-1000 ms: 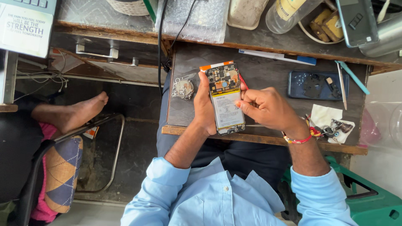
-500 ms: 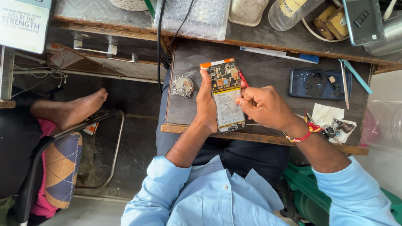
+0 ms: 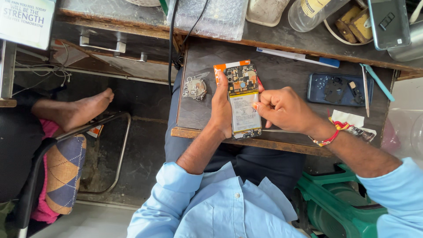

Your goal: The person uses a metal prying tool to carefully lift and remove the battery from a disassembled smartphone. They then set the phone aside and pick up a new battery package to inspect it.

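Resting on a metal chair frame at the far left is another person's bare foot (image 3: 83,110), beside a checked blue and tan cushion (image 3: 64,172) on the seat. Further right, on the dark worn wooden work board (image 3: 286,79), lies a small round silver metal part with keys attached (image 3: 195,88), just beside the left hand. The left hand (image 3: 222,108) grips the opened phone with its back cover off (image 3: 243,100) along its left edge, thumb laid up the side, holding it flat above the board's near edge. The phone shows a circuit board with orange patches at its top end and a pale rectangular battery filling the lower part. The right hand (image 3: 284,110) meets the phone from the right: its fingers are bunched and its fingertips press against the battery's right edge, closed narrowly there; whether they pinch a small tool I cannot tell. A red and yellow thread band (image 3: 331,132) circles that wrist. To the right lies a dark blue phone back cover (image 3: 339,88) with small loose parts on it, well apart from the hands, and beside it a thin turquoise plastic pry tool (image 3: 379,83). Below the cover sits a white paper scrap (image 3: 348,118). A green plastic crate (image 3: 339,202) stands under the board at the lower right.
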